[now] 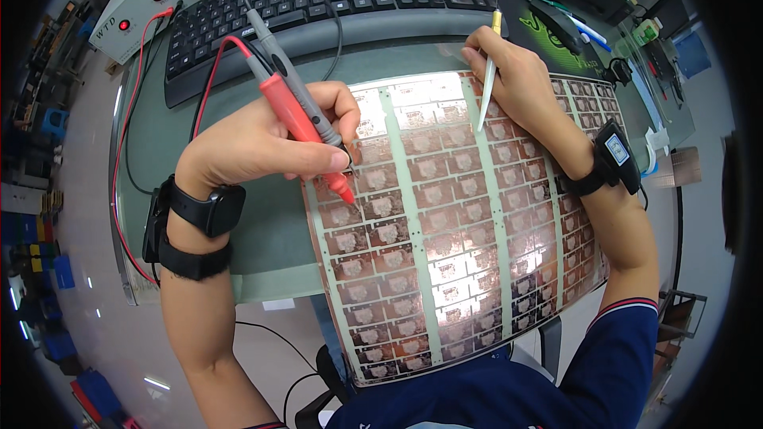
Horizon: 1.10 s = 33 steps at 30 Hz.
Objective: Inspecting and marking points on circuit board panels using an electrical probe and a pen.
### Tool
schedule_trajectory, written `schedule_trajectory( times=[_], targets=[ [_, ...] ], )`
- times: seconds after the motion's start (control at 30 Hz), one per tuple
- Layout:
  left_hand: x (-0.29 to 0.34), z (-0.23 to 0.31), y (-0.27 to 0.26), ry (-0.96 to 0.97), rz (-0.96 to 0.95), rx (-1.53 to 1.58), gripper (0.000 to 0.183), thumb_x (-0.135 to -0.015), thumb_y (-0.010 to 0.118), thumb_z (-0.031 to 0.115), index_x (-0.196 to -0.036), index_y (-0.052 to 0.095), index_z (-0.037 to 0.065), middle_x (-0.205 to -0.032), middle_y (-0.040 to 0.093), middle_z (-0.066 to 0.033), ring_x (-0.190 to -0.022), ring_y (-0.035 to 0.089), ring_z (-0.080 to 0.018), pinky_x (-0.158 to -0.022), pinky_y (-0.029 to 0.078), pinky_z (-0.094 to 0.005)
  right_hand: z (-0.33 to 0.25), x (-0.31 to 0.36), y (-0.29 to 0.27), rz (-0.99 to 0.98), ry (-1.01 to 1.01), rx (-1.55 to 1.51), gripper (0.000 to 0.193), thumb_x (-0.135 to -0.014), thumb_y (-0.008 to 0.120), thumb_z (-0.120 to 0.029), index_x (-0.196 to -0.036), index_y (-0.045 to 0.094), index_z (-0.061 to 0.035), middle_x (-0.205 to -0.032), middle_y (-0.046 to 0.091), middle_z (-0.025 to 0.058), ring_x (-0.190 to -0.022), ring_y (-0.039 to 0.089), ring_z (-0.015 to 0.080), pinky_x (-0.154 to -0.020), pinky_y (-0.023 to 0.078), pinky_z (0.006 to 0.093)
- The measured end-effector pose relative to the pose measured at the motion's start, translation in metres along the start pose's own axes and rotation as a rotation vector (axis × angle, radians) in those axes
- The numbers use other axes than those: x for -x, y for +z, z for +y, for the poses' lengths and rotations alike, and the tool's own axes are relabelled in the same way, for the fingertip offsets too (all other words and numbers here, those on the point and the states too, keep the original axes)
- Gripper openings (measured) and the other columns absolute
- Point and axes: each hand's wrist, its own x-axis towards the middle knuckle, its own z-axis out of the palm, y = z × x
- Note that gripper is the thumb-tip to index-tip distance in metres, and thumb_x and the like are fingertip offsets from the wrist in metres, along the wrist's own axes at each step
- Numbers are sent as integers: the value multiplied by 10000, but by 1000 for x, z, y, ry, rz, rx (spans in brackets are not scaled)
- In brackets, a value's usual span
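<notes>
My left hand (262,139) is closed around a red test probe (292,110) and a grey test probe (278,59), held side by side. Their tips point down at the upper left part of a copper-coloured circuit board panel (421,230); I cannot tell whether they touch it. Rows of small repeated patterns cover the panel, split by pale green strips. Over its upper right part, my right hand (513,79) grips a slim white pen-like tool (487,91) with a yellow collar. The tool's tapered white end points down toward the panel, and a thin dark tip points up.
Behind the panel lie a black keyboard (350,0) and a mouse (556,25) on a dark mat (528,40). A grey tester box (147,8) with red jacks stands at the back left, its red lead (131,151) hanging along the glass-topped table's (270,266) left edge.
</notes>
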Motion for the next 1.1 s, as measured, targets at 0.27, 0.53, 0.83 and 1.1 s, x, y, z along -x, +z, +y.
schedule_trajectory(
  times=[0.27, 0.53, 0.83, 1.1],
  targets=[
    [1, 1, 1, 9, 8, 20, 315, -760, 783, 187, -949, 565, 62, -799, 611, -3, -588, 510, -25, -501, 390, -178, -2, 0, -2, -23, 20, -3, 187, -966, 588, -286, -945, 559, -102, -729, 657, 117, -697, 652, 351, -580, 485, 445],
    [2, 2, 5, 29, 14, 21, 330, -772, 811, 185, -948, 563, 56, -808, 622, -12, -601, 516, -24, -519, 401, -173, -2, -1, -1, -19, 14, -10, 183, -965, 591, -276, -944, 559, -97, -711, 650, 126, -693, 651, 354, -580, 480, 448],
    [-2, 0, 4, -13, -1, 2, 311, -784, 795, 195, -954, 568, 68, -841, 634, -13, -652, 572, -49, -550, 436, -187, -10, -4, -22, 176, -135, -72, 274, -978, 582, -304, -1073, 603, -47, -828, 666, 109, -785, 638, 289, -673, 492, 410],
    [0, -5, -1, -8, -16, 47, 273, -846, 732, 265, -944, 568, 70, -839, 630, -18, -651, 604, -66, -562, 461, -196, -102, 42, -68, -318, -162, -752, 246, -958, 602, -230, -1033, 674, -7, -873, 684, 101, -815, 666, 206, -727, 518, 323]
  ],
)
